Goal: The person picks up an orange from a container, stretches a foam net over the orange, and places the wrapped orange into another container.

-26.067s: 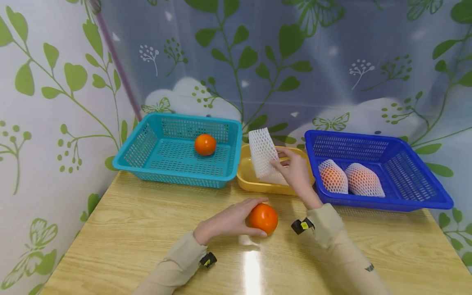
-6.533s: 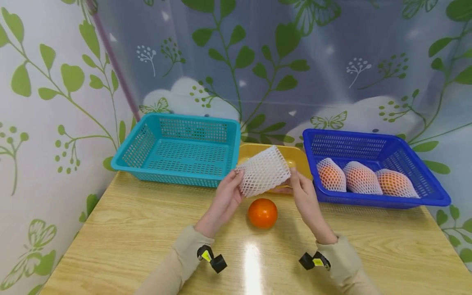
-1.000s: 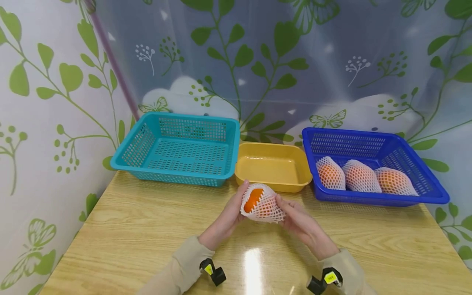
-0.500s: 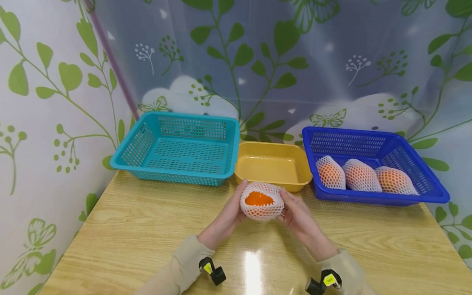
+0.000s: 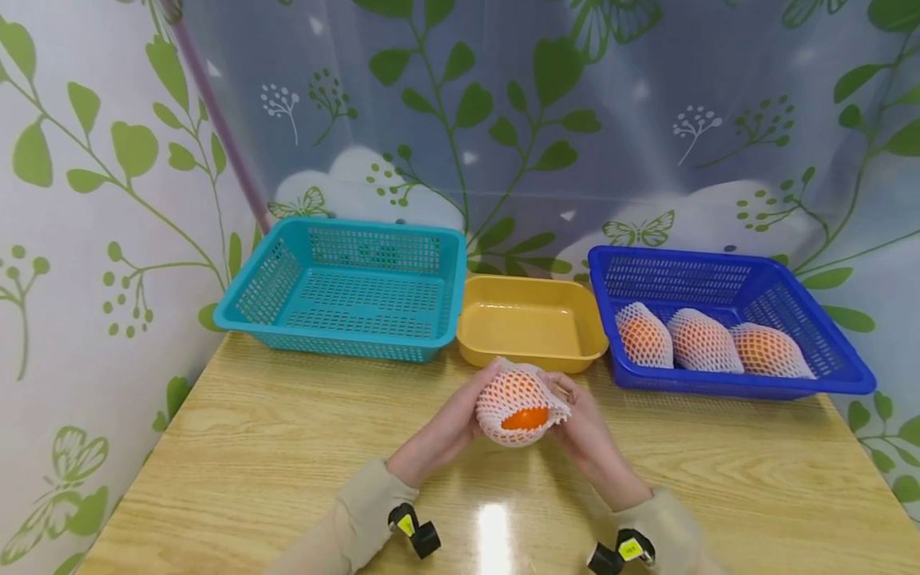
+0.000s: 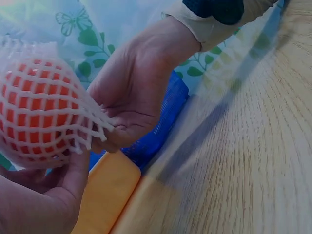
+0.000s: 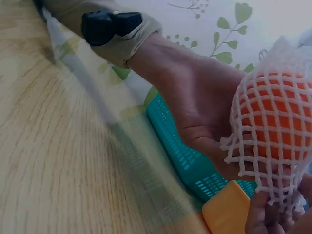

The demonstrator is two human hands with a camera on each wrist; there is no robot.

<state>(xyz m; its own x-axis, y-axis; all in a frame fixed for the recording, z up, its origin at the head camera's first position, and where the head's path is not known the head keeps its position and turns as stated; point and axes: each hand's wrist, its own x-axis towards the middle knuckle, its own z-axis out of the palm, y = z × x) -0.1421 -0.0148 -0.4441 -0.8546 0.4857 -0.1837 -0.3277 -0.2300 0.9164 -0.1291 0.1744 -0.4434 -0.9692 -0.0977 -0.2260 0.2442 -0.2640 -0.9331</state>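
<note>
A glossy round orange fruit (image 5: pixel 525 418) sits inside a white foam net sleeve (image 5: pixel 512 391), held above the table's middle in the head view. Part of its skin shows through an opening facing the camera. My left hand (image 5: pixel 454 417) grips the wrapped fruit from the left side. On the other side my right hand (image 5: pixel 584 427) pinches the loose edge of the sleeve. In the left wrist view, the right hand's fingertips (image 6: pixel 109 141) are at the net's open rim. The right wrist view shows the left palm against the netted fruit (image 7: pixel 278 117).
Behind the hands stands a yellow tray (image 5: pixel 528 319) with nothing in it. To its left is a bare turquoise basket (image 5: pixel 345 339). At right a blue basket (image 5: pixel 747 387) holds 3 netted fruits (image 5: pixel 704 343). A patterned curtain (image 5: pixel 503 120) hangs behind the wooden table (image 5: pixel 302 415).
The loose fruit on the table is now in the sleeve, and the blue basket gained a third netted fruit. Over the last second the wrapped fruit turned; my right fingers shifted to the net's edge.
</note>
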